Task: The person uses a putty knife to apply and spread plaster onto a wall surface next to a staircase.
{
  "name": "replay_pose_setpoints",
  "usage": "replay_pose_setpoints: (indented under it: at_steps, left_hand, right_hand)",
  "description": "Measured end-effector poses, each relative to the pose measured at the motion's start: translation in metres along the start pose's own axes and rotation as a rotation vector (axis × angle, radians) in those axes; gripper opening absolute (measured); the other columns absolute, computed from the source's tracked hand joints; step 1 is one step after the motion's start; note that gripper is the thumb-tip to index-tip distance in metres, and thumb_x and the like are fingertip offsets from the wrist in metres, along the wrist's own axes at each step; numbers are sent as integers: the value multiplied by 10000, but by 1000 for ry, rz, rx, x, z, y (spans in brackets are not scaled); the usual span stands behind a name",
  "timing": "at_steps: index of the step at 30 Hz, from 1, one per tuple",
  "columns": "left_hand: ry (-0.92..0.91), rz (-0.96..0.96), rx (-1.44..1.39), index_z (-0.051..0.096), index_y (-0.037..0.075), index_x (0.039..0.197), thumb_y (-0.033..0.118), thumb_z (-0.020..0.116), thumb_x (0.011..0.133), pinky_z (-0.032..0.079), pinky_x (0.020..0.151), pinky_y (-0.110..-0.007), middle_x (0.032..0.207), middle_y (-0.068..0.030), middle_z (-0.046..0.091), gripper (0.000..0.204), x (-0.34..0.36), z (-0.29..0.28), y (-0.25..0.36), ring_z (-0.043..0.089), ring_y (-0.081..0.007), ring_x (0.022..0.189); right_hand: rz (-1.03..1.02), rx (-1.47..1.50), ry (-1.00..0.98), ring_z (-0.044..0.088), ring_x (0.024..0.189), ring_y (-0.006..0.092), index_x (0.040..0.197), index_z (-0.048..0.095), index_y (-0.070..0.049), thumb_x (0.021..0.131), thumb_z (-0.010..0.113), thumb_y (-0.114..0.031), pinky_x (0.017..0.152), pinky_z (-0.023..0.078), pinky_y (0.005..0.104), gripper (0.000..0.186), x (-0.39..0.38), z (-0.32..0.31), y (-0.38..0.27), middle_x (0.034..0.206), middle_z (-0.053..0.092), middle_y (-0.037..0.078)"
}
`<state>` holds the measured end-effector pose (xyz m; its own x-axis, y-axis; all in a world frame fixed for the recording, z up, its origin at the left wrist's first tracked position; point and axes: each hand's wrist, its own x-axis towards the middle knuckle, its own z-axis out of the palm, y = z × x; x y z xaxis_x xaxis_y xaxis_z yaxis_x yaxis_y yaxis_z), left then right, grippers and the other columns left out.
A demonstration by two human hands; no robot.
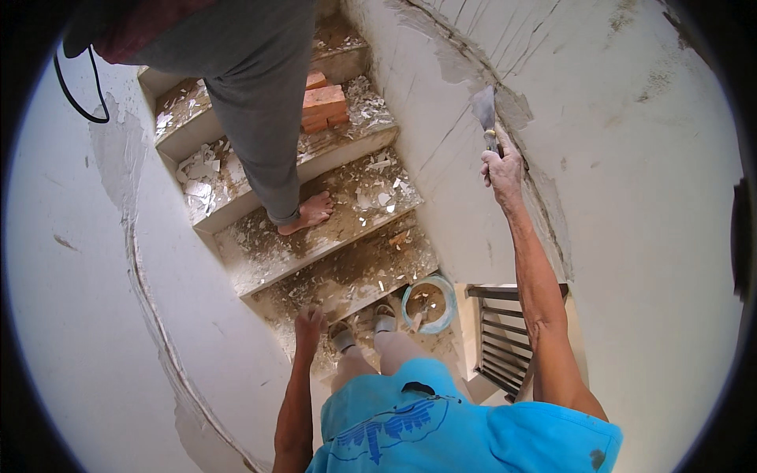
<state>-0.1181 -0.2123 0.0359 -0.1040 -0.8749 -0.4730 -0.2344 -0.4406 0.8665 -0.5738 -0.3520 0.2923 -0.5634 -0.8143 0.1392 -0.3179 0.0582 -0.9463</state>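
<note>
My right hand [505, 169] is closed around the handle of a putty knife [484, 110], one finger stretched along it toward the blade. The grey blade rests at or close to a patched groove [546, 206] running down the right wall. Whitish dust coats the fingers. Low at my left side, my left hand [310, 320] hangs over the steps with its fingers curled. Whether anything is inside it is hidden.
Another person's leg [260, 118] stands barefoot on the stairs [268, 248] ahead. Orange bricks [324, 107] and white flakes litter the steps. By my feet lies a coil of pale blue tubing [450, 303], beside a dark railing [505, 343]. A second groove [150, 307] scores the left wall.
</note>
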Motion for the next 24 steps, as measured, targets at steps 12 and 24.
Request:
replay_pose_setpoints:
  at_steps: [12, 24]
  left_hand:
    - [-291, 583, -76, 548, -27, 1046, 274, 511, 916, 466, 552, -266, 786, -89, 577, 330, 103, 181, 296, 567, -120, 669]
    - [-344, 737, 94, 566, -64, 1084, 436, 462, 921, 516, 644, -329, 879, -164, 629, 536, 160, 283, 412, 618, -227, 760]
  right_hand:
    - [-299, -383, 276, 586, 632, 168, 1245, 576, -149, 698, 511, -81, 620, 475, 322, 556, 30, 17, 19, 866, 673, 129]
    - [-73, -317, 229, 649, 709, 278, 1193, 611, -137, 755, 534, -57, 675, 496, 381, 452, 33, 24, 13, 861, 674, 162]
